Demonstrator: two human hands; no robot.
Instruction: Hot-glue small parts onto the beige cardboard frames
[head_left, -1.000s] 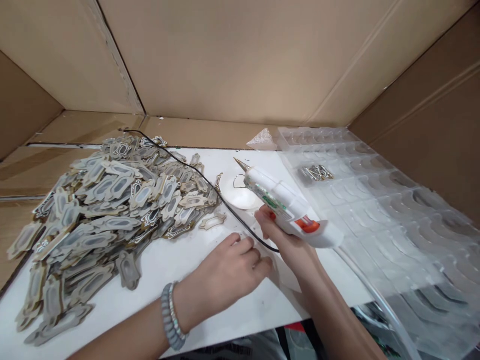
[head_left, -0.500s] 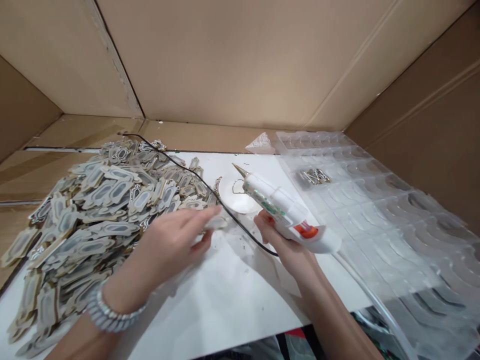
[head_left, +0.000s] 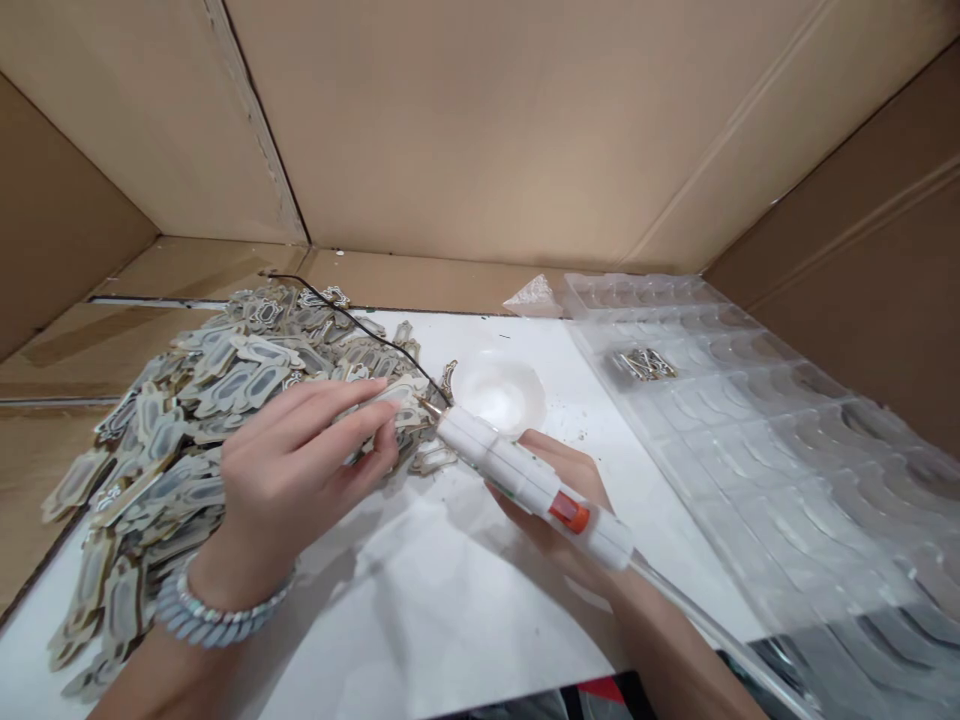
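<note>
From where I stand, I see that the left hand (head_left: 300, 450) pinches one small ornamental frame piece (head_left: 407, 388) between its fingertips and thumb, above the right edge of a big heap of similar pieces (head_left: 165, 430). The right hand (head_left: 571, 465) is closed around a white glue gun (head_left: 491, 458), and from here I cannot tell whether a finger presses the trigger.

The important relation is between the metal nozzle (head_left: 430, 407) and this piece. The nozzle points to the left and away from the person, and its tip is at the right end of the piece; whether they really touch, I cannot say. The long axis of the piece seems to slant away to the right, although the fingers cover much of it, so the gun's line comes across it from the right. The left hand is the nearer one to the piece, while the right hand is behind, at the gun's body.

Just beyond the gun is a round white dish (head_left: 538, 388), and below the nozzle one loose piece (head_left: 433, 458) lies on the white tabletop (head_left: 405, 620). Farther right, clear plastic trays (head_left: 750, 430) carry some metal pins (head_left: 648, 364).
</note>
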